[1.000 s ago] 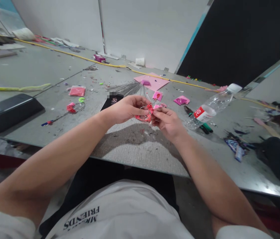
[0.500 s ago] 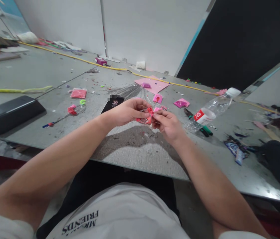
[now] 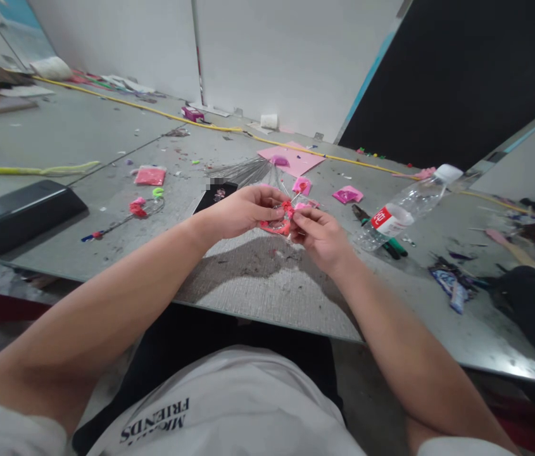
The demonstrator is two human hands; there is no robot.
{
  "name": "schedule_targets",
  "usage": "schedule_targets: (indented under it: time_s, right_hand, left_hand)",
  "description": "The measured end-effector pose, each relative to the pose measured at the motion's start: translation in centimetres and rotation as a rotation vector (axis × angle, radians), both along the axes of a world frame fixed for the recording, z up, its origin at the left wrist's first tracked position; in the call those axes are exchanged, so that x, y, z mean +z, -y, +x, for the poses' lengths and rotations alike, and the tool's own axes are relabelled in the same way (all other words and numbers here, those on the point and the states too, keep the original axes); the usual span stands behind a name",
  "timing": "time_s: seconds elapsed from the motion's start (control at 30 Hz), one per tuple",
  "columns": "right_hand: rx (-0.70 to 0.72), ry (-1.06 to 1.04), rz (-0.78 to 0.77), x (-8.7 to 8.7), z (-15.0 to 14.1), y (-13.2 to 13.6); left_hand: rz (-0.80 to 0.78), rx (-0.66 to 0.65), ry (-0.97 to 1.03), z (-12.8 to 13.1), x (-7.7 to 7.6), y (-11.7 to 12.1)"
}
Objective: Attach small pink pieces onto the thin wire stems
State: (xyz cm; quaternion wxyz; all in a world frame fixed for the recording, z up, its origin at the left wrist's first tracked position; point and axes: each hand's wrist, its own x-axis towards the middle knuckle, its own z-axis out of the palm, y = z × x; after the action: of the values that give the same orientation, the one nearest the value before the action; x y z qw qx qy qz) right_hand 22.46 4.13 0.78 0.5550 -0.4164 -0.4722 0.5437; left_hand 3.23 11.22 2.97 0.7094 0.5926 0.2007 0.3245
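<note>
**Both hands on a little red beaded wire piece, mid-table**

So the red beaded piece (image 3: 280, 223) sits right in the middle of the view, held up just above the grey surface (image 3: 258, 278), pinched between both hands. It looks like small red beads strung on thin wire bent into a loop, but it's too small to make out more than that. The left hand (image 3: 243, 212) is curled around its left side, fingers closed over it. The right hand (image 3: 319, 235) grips the right side with fingertips pressed together on it, so both hands are closed on the same thing and nearly touching each other.

Just behind the hands there's a fanned bundle of thin wires (image 3: 241, 170) lying on the surface, and a black phone (image 3: 214, 193) right beside the left hand. A few pink packets (image 3: 347, 194) sit just past the fingers, with a pink sheet (image 3: 290, 158) farther back.

Off to the right, a clear plastic bottle (image 3: 402, 212) with a red label lies on its side, its lower end lying across green-handled pliers (image 3: 388, 244). Further right are some torn wrappers (image 3: 452, 282).

To the left, there's another pink bag of beads (image 3: 150, 175), a small red and green beaded bit (image 3: 146, 202), and a black case (image 3: 15, 212) near the edge. A yellow-green strip (image 3: 34, 169) lies well apart on the far left.
</note>
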Motion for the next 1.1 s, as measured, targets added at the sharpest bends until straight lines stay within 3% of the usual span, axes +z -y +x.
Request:
schedule_targets:
  time_s: [0.4, 0.67, 0.9, 1.1]
  right_hand:
    - [0.001, 0.104, 0.04, -0.85, 0.18, -0.44]
    - [-0.055, 0.133, -0.095, -0.87, 0.08, -0.56]
    - [-0.013, 0.183, -0.078, -0.87, -0.34, -0.3]
    - [-0.028, 0.215, -0.029, -1.04, -0.31, -0.34]
  left_hand:
    - [0.094, 0.051, -0.068, 0.01, -0.51, -0.25]
    - [-0.104, 0.27, -0.047, 0.22, -0.77, -0.46]
    - [-0.206, 0.273, -0.035, 0.25, -0.8, -0.49]
    - [-0.133, 0.22, -0.069, 0.32, -0.91, -0.41]
